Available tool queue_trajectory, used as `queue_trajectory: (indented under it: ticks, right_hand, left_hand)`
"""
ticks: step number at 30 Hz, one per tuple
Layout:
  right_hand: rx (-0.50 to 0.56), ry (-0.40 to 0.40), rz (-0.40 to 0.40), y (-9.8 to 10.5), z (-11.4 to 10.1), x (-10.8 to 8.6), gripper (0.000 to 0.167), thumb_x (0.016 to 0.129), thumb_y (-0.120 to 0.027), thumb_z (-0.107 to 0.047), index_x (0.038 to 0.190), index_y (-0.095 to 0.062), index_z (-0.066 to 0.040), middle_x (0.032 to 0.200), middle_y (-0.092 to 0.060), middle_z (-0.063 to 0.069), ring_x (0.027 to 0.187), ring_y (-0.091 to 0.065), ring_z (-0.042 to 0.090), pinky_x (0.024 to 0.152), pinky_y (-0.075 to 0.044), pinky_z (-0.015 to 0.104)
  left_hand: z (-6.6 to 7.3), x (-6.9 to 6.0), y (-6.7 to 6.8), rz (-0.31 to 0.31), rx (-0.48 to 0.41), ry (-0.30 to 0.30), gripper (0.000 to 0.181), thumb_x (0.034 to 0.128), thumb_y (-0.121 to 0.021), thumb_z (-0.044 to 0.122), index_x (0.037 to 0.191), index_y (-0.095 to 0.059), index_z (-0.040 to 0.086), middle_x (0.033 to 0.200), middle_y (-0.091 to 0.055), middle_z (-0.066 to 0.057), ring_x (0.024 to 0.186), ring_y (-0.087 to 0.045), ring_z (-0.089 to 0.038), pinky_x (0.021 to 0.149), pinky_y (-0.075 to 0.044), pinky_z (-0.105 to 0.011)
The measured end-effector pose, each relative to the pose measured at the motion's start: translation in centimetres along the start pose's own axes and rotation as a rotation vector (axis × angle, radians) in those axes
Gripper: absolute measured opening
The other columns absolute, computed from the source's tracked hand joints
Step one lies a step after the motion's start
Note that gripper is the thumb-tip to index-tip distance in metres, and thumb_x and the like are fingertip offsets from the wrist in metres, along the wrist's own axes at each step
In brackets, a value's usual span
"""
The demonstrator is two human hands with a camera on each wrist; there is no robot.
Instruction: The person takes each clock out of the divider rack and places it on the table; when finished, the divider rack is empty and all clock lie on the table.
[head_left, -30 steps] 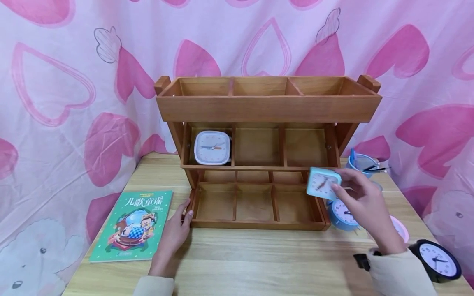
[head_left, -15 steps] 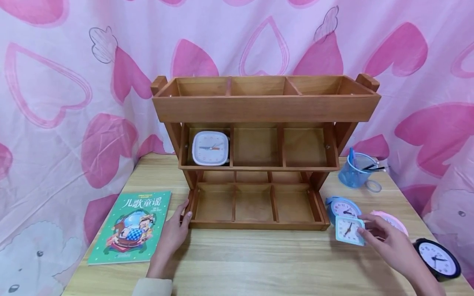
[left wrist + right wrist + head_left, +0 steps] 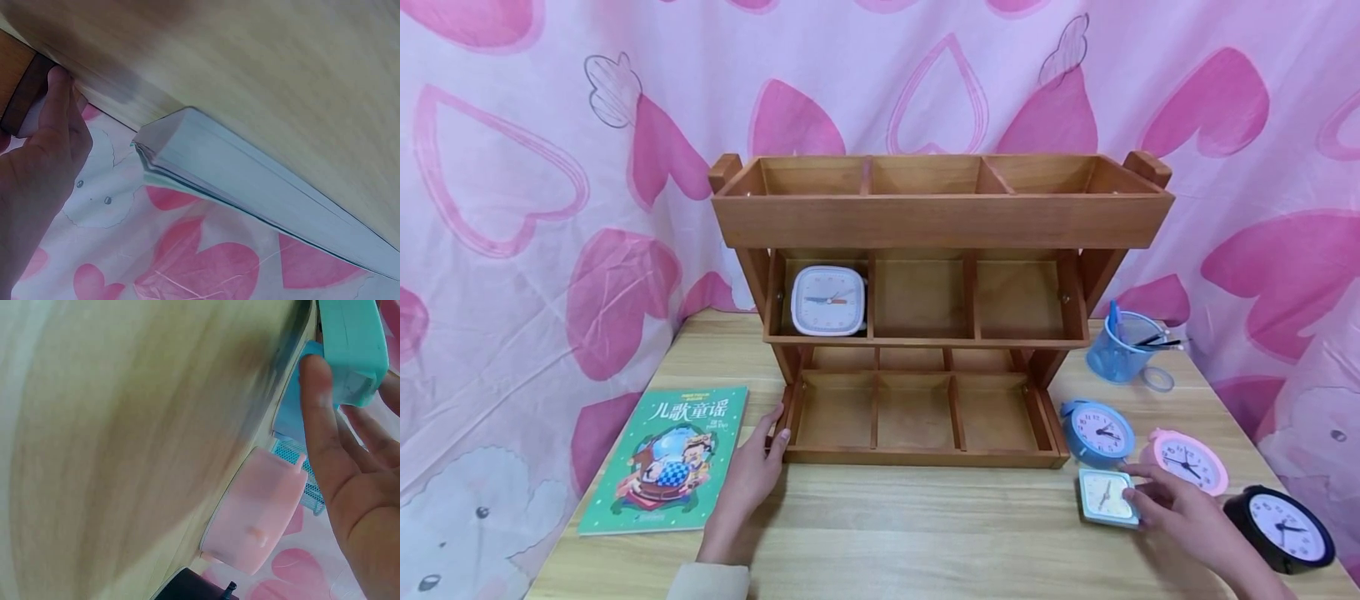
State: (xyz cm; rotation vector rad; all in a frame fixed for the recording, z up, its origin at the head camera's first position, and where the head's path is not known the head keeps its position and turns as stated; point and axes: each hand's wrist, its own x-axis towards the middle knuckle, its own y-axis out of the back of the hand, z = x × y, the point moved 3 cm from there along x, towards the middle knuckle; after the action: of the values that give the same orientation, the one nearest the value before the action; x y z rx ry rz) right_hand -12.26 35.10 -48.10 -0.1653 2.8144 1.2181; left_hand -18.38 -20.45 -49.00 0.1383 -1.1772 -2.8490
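Observation:
My right hand (image 3: pixel 1183 512) pinches a small square mint-green clock (image 3: pixel 1107 497) by its right side, low at the table's right front. In the right wrist view, thumb and fingers lie on opposite sides of the mint clock (image 3: pixel 354 347). My left hand (image 3: pixel 748 467) holds the lower left end of a three-tier wooden shelf (image 3: pixel 925 457), thumb at the front corner; in the left wrist view the hand (image 3: pixel 47 156) meets the wooden end (image 3: pixel 22 78). A white rounded-square clock (image 3: pixel 829 301) sits in the middle tier's left compartment.
To the right stand a blue round clock (image 3: pixel 1099 433), a pink clock (image 3: pixel 1186 462) and a black clock (image 3: pixel 1281 529). Behind them are a blue mesh pen cup (image 3: pixel 1116 354) and a tape roll (image 3: pixel 1158 380). A green book (image 3: pixel 662 458) lies left of the shelf.
My right hand has brought the mint clock away from the shelf's right side, down and toward the table's front, below the blue clock. My left hand stays at the shelf.

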Motion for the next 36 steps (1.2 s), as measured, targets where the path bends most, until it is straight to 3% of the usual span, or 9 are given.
queue_trajectory:
  ticks: [4, 8, 13, 19, 23, 26, 29, 33, 36]
  right_hand:
    - [-0.009, -0.025, -0.082, 0.1, 0.3, 0.1, 0.039, 0.098, -0.061, -0.011, 0.129, -0.055, 0.012, 0.086, -0.068, 0.006, 0.067, -0.061, 0.004, 0.06, -0.054, 0.025]
    - [-0.002, -0.053, -0.116, 0.2, 0.5, 0.3, 0.036, 0.098, -0.06, -0.009, 0.127, -0.056, 0.012, 0.086, -0.068, 0.007, 0.069, -0.062, 0.005, 0.061, -0.055, 0.025]
    - [-0.03, -0.128, -0.12, 0.1, 0.8, 0.6, 0.037, 0.098, -0.06, -0.012, 0.128, -0.057, 0.009, 0.088, -0.068, 0.005, 0.071, -0.062, 0.008, 0.062, -0.054, 0.024]
    - [-0.082, -0.087, -0.073, 0.4, 0.3, 0.4, 0.034, 0.098, -0.061, -0.014, 0.126, -0.059, 0.007, 0.088, -0.068, 0.005, 0.071, -0.06, 0.004, 0.062, -0.052, 0.024]
    - [-0.201, 0.0, 0.068, 1.5, -1.2, 0.3, 0.028, 0.096, -0.065, -0.013, 0.118, -0.065, 0.003, 0.093, -0.071, 0.005, 0.073, -0.056, -0.004, 0.063, -0.05, 0.02]
    - [-0.229, 0.157, 0.229, 2.3, -3.5, 0.6, 0.021, 0.089, -0.071, -0.004, 0.11, -0.069, 0.002, 0.091, -0.071, 0.008, 0.074, -0.057, -0.008, 0.062, -0.05, 0.014]
    - [-0.216, 0.282, 0.322, 2.6, -6.5, 0.9, 0.022, 0.086, -0.073, -0.001, 0.108, -0.071, -0.001, 0.095, -0.072, 0.011, 0.077, -0.057, -0.01, 0.061, -0.05, 0.011]
    - [-0.2, 0.393, 0.369, 2.6, -11.4, 1.5, 0.029, 0.087, -0.073, -0.003, 0.115, -0.069, -0.007, 0.103, -0.071, 0.009, 0.085, -0.055, -0.012, 0.066, -0.05, 0.01]
    - [-0.18, 0.508, 0.402, 2.2, -15.3, 2.2, 0.034, 0.085, -0.073, 0.0, 0.118, -0.067, -0.008, 0.104, -0.069, 0.004, 0.088, -0.058, -0.005, 0.074, -0.048, 0.006]
  left_hand:
    - [0.0, 0.0, 0.0, -0.006, -0.006, 0.008, 0.049, 0.1065, -0.046, 0.025, 0.154, -0.036, 0.016, 0.134, -0.058, -0.025, 0.112, -0.062, -0.035, 0.09, -0.05, -0.052]
    - [0.1, 0.0, 0.0, -0.009, -0.006, 0.007, 0.049, 0.1065, -0.045, 0.026, 0.154, -0.036, 0.016, 0.134, -0.058, -0.025, 0.112, -0.061, -0.035, 0.09, -0.05, -0.052]
    - [0.2, 0.0, 0.0, -0.008, -0.003, 0.003, 0.049, 0.1066, -0.045, 0.026, 0.154, -0.036, 0.016, 0.133, -0.059, -0.025, 0.113, -0.061, -0.036, 0.091, -0.049, -0.053]
    - [0.1, -0.1, 0.0, -0.012, 0.005, 0.016, 0.049, 0.1067, -0.045, 0.027, 0.154, -0.036, 0.016, 0.133, -0.059, -0.025, 0.113, -0.062, -0.035, 0.091, -0.05, -0.053]
    - [0.1, -0.2, -0.1, -0.016, 0.011, 0.015, 0.05, 0.1066, -0.045, 0.027, 0.154, -0.035, 0.016, 0.136, -0.057, -0.026, 0.114, -0.061, -0.036, 0.091, -0.05, -0.053]
    - [0.0, -0.3, -0.3, -0.018, 0.018, 0.009, 0.05, 0.1067, -0.045, 0.027, 0.155, -0.034, 0.015, 0.138, -0.055, -0.027, 0.116, -0.06, -0.038, 0.092, -0.049, -0.054]
    - [-0.1, -0.4, -0.3, -0.001, 0.024, -0.004, 0.05, 0.1066, -0.045, 0.026, 0.154, -0.035, 0.014, 0.134, -0.058, -0.027, 0.114, -0.061, -0.039, 0.092, -0.049, -0.055]
    - [0.0, -0.2, -0.1, 0.007, 0.024, -0.013, 0.049, 0.1067, -0.045, 0.026, 0.154, -0.036, 0.014, 0.13, -0.06, -0.027, 0.112, -0.062, -0.038, 0.091, -0.049, -0.054]
    - [-0.1, -0.1, 0.0, -0.01, 0.021, 0.0, 0.05, 0.1071, -0.044, 0.027, 0.155, -0.034, 0.014, 0.137, -0.056, -0.027, 0.116, -0.06, -0.038, 0.093, -0.049, -0.055]
